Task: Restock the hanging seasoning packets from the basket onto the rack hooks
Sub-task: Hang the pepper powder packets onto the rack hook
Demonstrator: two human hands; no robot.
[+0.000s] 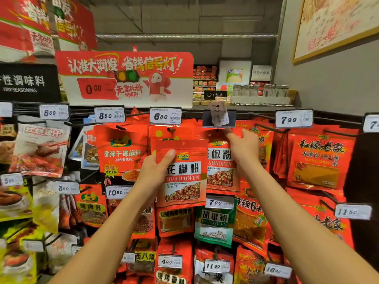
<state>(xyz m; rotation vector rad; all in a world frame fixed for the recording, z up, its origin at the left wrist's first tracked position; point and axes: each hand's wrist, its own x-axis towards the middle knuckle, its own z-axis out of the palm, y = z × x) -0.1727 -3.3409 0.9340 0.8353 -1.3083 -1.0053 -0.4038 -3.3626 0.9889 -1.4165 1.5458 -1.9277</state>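
Your left hand (152, 171) grips a red Huajiaofen packet (182, 173) by its left edge, thumb across the front near the top and fingers hidden behind it, holding it upright in front of the rack. Your right hand (244, 148) reaches up to the hanging packets of the same kind (220, 167) just to the right, its fingers pinching their top edge right under the hook's tilted price tag (219, 113); how tightly they close you cannot tell from here. The held packet overlaps the packets hanging under the 6.30 tag (165, 116) and sits just beside the matching row. Below them hangs a green Hujiaofen packet (214, 224) under a 7.00 label (219, 202). A large red promotional sign (125, 76) stands above the rack, and glass jars (260, 90) line a shelf at the upper right.
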